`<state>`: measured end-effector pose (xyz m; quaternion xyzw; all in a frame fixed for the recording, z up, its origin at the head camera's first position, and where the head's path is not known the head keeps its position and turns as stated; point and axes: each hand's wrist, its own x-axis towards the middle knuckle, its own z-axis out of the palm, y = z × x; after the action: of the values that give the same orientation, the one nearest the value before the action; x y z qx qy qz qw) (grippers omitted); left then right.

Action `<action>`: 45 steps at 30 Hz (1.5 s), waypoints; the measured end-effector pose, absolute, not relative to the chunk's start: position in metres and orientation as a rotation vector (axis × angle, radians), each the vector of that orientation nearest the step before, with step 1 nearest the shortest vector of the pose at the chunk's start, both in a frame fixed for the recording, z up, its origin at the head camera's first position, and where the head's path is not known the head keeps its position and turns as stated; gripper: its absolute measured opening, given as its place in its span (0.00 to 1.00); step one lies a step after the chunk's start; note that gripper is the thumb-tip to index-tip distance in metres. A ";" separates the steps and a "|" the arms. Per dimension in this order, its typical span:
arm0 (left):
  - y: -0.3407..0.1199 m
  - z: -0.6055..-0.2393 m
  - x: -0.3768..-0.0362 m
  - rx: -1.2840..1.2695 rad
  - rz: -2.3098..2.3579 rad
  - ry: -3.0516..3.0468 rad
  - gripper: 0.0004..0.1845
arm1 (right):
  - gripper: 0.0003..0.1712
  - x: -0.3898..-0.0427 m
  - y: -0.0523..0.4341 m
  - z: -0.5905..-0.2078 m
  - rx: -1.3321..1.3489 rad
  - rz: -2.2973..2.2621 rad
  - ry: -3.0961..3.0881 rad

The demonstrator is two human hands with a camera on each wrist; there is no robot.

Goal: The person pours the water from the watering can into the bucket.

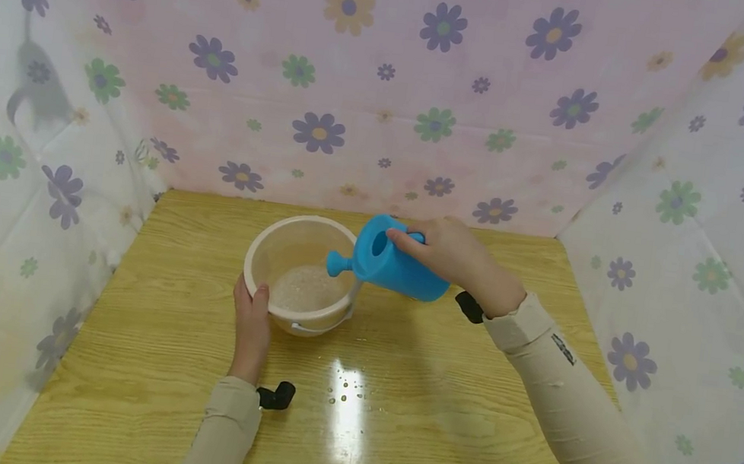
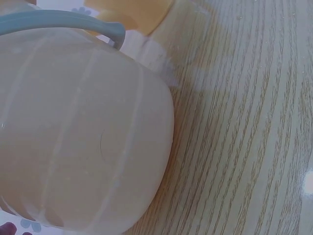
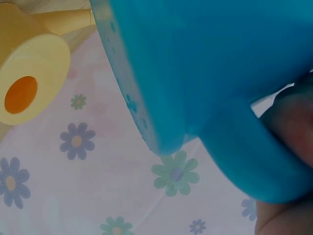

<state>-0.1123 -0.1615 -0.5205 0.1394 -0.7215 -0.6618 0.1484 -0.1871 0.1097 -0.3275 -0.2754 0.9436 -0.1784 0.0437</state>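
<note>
While the blue watering can (image 1: 394, 264) is tipped with its spout (image 1: 339, 263) over the rim of the translucent bucket (image 1: 301, 274), a thin stream of water runs from it down into the bucket, where a foamy, whitish pool (image 1: 309, 288) lies at the bottom. The right hand (image 1: 455, 255) grasps the can from behind, fingers curled round its handle and a thumb laid along the top near the filling hole; the right wrist view shows the can's blue body (image 3: 205, 63) and handle very close, with a fingertip (image 3: 293, 122) pressed against it. The left hand (image 1: 252, 318) clasps the near left side of the bucket, thumb hooked over the rim and fingers against the wall, steadying it where it stands on the wooden table (image 1: 460, 426), toward the back and a little left of the middle. From the left wrist view the bucket's pale wall (image 2: 83, 132) fills most of the picture, its grey bail handle (image 2: 63, 19) lying along the rim. Both arms wear beige sleeves, and a small black device is strapped at each wrist. Nearer the person, a scatter of water drops (image 1: 345, 390) lies on the table beside a bright glare. Floral cloth (image 1: 387, 96) hangs behind and at both sides of the table.
</note>
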 end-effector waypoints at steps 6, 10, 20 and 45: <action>-0.161 -0.519 -0.111 0.400 -1.928 -2.070 0.29 | 0.34 -0.187 0.111 -0.327 -0.839 -0.552 2.875; -0.161 -0.519 -0.111 0.396 -1.940 -2.059 0.29 | 0.35 -0.188 0.110 -0.326 -0.851 -0.563 2.870; -0.161 -0.519 -0.109 0.393 -1.971 -2.039 0.29 | 0.37 -0.186 0.106 -0.325 -0.823 -0.527 2.862; -0.165 -0.522 -0.106 0.338 -1.939 -2.038 0.28 | 0.37 -0.179 0.101 -0.324 -0.821 -0.480 2.890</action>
<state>-0.1064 -0.1647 -0.5221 0.1178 -0.7109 -0.6761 0.1536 -0.1786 0.1010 -0.3242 -0.2695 0.9487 -0.1575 0.0497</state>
